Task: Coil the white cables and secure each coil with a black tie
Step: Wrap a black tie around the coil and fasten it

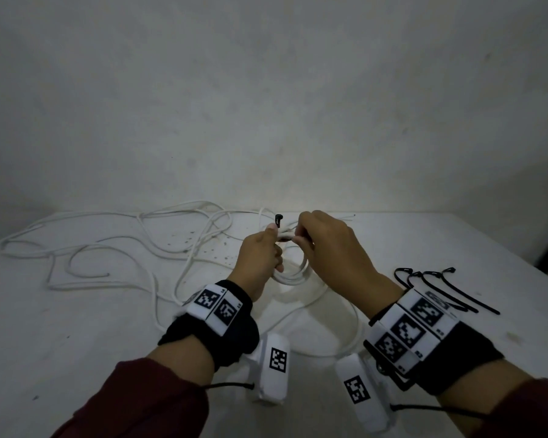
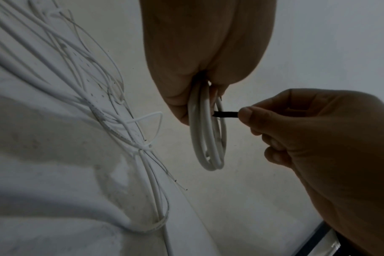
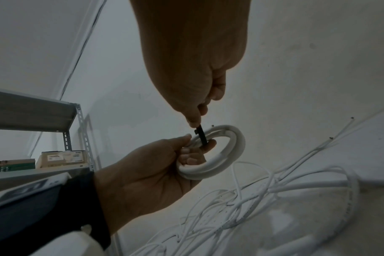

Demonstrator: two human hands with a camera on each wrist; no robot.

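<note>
Head view: the left hand (image 1: 260, 254) has its grip curled around a small white coil (image 1: 293, 273) of cable, held above the middle of the tabletop (image 1: 76, 343). The right hand (image 1: 332, 248) pinches a black tie (image 1: 279, 220) between thumb and finger at the top of the coil; the tie's head sticks up just past the left thumb.

From the left wrist, the coil (image 2: 208, 138) hangs from the fingers as several stacked loops, and the tie's strap (image 2: 226, 114) runs from the right hand's (image 2: 318, 147) fingertips into the ring. The right wrist view shows the tie (image 3: 201, 136) crossing the coil (image 3: 221, 155) beside the left hand's (image 3: 156, 176) fingers, plus a metal shelf (image 3: 33, 110) with boxes at far left, unseen from the head.

Loose white cables (image 1: 124, 248) sprawl uncoiled across the left and far tabletop. Spare black ties (image 1: 443, 289) lie together on the right, near the right wrist.
</note>
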